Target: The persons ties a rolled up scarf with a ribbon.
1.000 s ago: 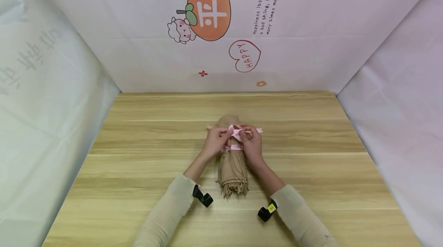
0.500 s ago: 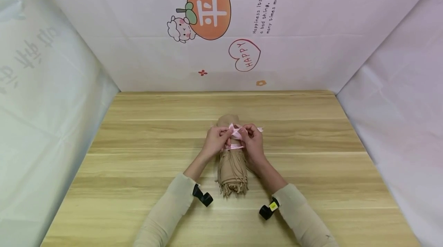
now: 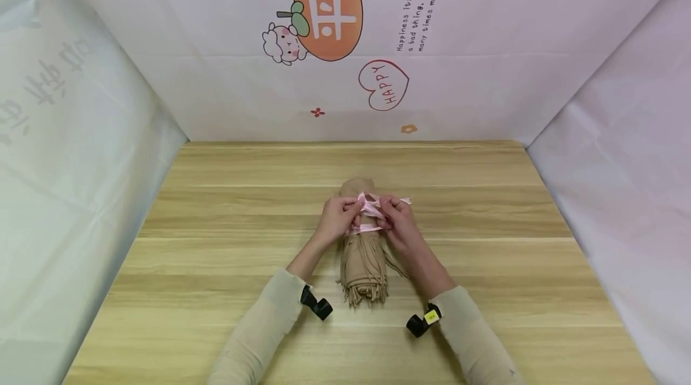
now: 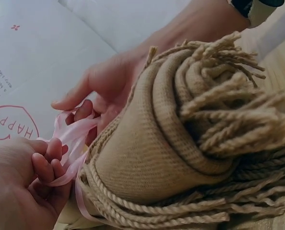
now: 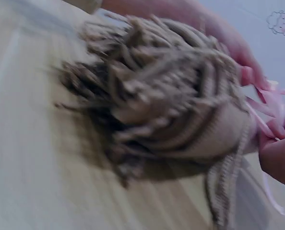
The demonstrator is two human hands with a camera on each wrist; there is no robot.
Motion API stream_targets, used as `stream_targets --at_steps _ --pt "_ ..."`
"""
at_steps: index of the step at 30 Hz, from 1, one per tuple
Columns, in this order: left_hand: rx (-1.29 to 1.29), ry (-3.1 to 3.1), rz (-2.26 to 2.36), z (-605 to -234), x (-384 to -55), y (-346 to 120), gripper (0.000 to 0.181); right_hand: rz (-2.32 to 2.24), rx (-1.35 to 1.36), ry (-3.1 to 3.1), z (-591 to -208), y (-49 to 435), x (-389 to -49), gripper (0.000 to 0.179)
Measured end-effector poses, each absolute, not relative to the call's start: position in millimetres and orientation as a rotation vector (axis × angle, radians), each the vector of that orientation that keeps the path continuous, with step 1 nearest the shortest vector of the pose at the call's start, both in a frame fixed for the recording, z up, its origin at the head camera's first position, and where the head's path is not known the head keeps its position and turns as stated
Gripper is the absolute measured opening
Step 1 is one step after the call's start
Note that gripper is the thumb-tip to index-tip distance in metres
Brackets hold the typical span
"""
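A rolled beige scarf (image 3: 363, 262) with fringe lies lengthwise on the table, its tasselled end toward the person. Pink ribbon (image 3: 370, 207) goes round its middle and is gathered in loops on top. The left hand (image 3: 338, 218) pinches the ribbon from the left side. On the right, the right hand (image 3: 400, 222) pinches another part of it between thumb and fingers. Close up in the left wrist view, the ribbon (image 4: 73, 139) stretches between both hands in front of the scarf roll (image 4: 142, 134). Fingers partly hide the knot area.
The wooden table (image 3: 243, 193) has white cloth walls on its left, right and back, the back one (image 3: 459, 73) printed with drawings. Small black cameras (image 3: 317, 303) sit at both sleeves' cuffs. A ribbon end (image 3: 406, 200) sticks out to the right.
The right hand has shifted slightly right, drawing its part of the ribbon out. Some fringe strands now show spread at the scarf's right side. The left hand stays nearly still.
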State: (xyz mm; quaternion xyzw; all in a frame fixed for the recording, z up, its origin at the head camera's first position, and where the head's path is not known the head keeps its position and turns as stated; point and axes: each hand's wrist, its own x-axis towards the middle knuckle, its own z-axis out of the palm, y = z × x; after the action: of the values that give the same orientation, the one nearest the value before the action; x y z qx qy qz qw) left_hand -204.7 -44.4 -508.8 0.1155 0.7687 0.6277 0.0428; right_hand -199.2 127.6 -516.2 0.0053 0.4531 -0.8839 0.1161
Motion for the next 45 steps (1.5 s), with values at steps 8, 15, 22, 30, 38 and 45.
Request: stream_targets --at_steps 8,15,22,30,38,45 --pt "0.313 2.306 1.947 -507.9 -204.7 -45.9 0.025 -2.424 -0.127 1.468 -517.6 140.3 -200.7 0.033" --pt "0.330 2.299 1.952 -510.8 -204.3 -44.5 0.029 -2.507 -0.057 1.395 -521.6 139.6 -199.3 0.033" --pt "0.315 2.278 1.966 -512.0 -202.6 -42.0 0.031 -2.652 0.209 1.298 -519.0 133.0 -197.6 0.029" --pt "0.299 2.284 1.971 -512.2 -202.5 -42.8 0.029 -2.760 0.166 1.040 -516.6 133.6 -198.5 0.036" --pt "0.333 2.319 1.949 -513.5 -203.5 -42.1 0.033 -2.738 -0.018 0.858 -514.6 137.6 -192.7 0.035" --pt "0.310 2.305 1.982 -514.4 -203.5 -43.6 0.028 -2.583 -0.123 1.510 -520.6 136.5 -196.9 0.023"
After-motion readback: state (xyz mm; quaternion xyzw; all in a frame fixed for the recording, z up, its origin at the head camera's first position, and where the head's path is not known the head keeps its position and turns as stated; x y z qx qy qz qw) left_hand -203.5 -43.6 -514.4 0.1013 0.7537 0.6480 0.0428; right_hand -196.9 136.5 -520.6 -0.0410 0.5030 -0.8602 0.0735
